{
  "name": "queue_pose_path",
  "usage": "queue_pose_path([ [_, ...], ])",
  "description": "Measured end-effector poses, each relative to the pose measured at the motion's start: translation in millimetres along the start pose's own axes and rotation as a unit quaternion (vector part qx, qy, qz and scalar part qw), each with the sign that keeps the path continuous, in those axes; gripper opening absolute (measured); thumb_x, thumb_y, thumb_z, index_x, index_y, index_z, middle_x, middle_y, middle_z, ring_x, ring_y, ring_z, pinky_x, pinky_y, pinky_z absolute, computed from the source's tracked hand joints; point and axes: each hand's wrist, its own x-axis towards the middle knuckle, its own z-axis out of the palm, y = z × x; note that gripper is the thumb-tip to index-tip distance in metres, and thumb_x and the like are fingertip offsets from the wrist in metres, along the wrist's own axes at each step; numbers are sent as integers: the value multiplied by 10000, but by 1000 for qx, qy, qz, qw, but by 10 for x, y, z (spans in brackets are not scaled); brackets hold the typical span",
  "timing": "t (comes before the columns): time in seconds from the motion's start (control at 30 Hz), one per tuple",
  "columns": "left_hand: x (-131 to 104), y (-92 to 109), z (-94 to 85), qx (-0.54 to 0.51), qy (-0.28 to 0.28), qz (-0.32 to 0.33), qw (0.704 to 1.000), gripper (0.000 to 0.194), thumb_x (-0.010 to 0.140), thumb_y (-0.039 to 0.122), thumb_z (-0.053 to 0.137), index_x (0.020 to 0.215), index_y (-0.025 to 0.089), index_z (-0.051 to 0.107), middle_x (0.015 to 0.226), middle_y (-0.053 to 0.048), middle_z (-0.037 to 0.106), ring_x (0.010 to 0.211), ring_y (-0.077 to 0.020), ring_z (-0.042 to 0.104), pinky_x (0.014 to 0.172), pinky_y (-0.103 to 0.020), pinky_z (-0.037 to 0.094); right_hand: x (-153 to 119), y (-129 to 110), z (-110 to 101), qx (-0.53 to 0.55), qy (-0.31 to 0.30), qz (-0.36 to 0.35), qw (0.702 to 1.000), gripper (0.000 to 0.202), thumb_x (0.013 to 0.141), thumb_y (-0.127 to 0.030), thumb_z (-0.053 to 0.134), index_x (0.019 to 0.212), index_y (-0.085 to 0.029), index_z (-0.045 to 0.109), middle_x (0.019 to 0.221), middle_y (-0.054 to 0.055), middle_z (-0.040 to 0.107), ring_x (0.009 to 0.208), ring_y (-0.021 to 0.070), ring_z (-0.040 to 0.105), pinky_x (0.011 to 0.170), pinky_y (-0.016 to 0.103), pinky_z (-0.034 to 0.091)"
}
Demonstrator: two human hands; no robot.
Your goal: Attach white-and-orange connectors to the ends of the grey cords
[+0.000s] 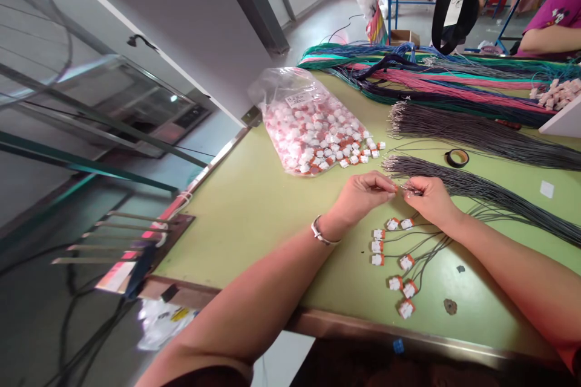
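"So, what have you got done, nearest your body?"
"You have 9 white-and-orange connectors (pixel 376 246) on the green table (pixel 236 217), with grey wires (pixel 427 263) running from several; those look finished for this stage."
"And your hands?"
"Just beyond, they nearly meet. Your left hand (pixel 365 189) pinches a small orange piece (pixel 394 189), mostly hidden; your right hand (pixel 429 195) pinches what looks like a thin wire end (pixel 403 188) beside it. Whether piece and wire touch, I can't tell you."
"How much is left for you?"
"Plenty, I'd judge. Past your right hand lies a grey wire bundle (pixel 490 193); past your left, a clear bag (pixel 313 127) spills loose connectors (pixel 364 159) showing no wires. Farther off, you have a second grey bundle (pixel 476 136), then coloured wires (pixel 431 81)."
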Motion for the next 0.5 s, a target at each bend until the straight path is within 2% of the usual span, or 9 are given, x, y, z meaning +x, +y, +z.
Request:
queue_pose_path([
  [0.1, 9, -4, -15, 50, 1, 6, 999, 59, 637, 169, 763, 653, 153, 708, 812, -48, 677, 775, -136, 637, 766, -275, 516, 4, 31, -3, -14, -5, -14, 1000, 161, 683, -249, 532, 551, -178, 472, 548, -45, 367, 580, 94, 330, 542, 242, 257],
  [0.3, 14, 0, -41, 23, -54, -21, 998, 64, 631, 163, 764, 645, 137, 707, 783, -56, 694, 755, -137, 652, 757, -269, 522, 23, 46, -16, -14, -35, -13, 999, 150, 661, -261, 520, 542, -182, 473, 534, -43, 381, 573, 98, 343, 537, 241, 259],
  [0.43, 23, 7, -11, 48, -68, 5, 997, 63, 617, 143, 778, 618, 138, 715, 763, -55, 687, 739, -137, 648, 746, -267, 519, 31, 65, -19, -39, -47, -9, 998, 134, 639, -261, 528, 539, -185, 482, 530, -35, 417, 569, 105, 368, 540, 245, 266],
  [0.5, 26, -1, 9, 29, -64, -14, 997, 90, 601, 147, 800, 609, 138, 710, 752, -48, 690, 735, -135, 644, 753, -270, 516, 35, 61, -28, -48, -56, -15, 997, 114, 632, -251, 529, 547, -183, 497, 534, -31, 446, 572, 107, 383, 546, 245, 277],
])
